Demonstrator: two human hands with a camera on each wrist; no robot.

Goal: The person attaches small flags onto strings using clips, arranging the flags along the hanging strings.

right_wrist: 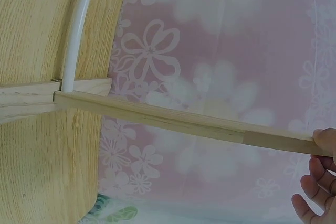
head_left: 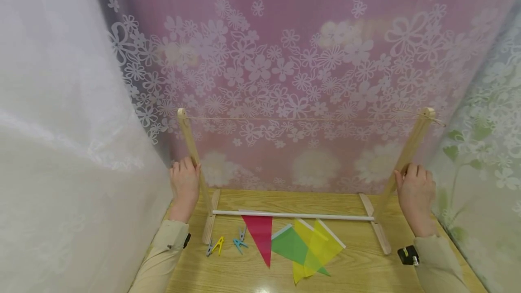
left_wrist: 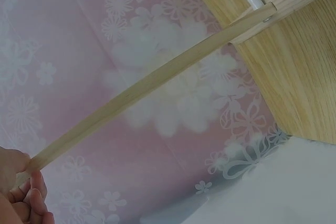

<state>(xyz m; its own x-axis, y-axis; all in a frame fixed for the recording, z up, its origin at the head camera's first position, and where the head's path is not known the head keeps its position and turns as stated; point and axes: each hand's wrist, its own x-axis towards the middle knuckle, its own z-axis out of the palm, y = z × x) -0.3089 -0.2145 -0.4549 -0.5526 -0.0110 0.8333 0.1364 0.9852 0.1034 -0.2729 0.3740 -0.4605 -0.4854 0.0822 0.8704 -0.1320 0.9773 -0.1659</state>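
A wooden stand has a left post (head_left: 189, 137), a right post (head_left: 413, 143) and a white rod (head_left: 333, 217) joining them low down. Thin string (head_left: 301, 119) runs between the post tops, knotted at the right. My left hand (head_left: 185, 182) pinches the left post partway up, thumb and fingers around the wood in the left wrist view. On the other side, my right hand (head_left: 416, 191) grips the right post between thumb and forefinger, its other fingers loosely bent below in the right wrist view. Both posts stand on wooden feet (head_left: 380, 238).
Before the rod lie a red pennant (head_left: 260, 234), a green pennant (head_left: 289, 245) and overlapping yellow pennants (head_left: 325, 248). Several small clothespins, including a yellow clothespin (head_left: 219, 244) and a blue clothespin (head_left: 239, 244), lie left of them. Flowered curtains (head_left: 285, 58) enclose the table (head_left: 244, 279).
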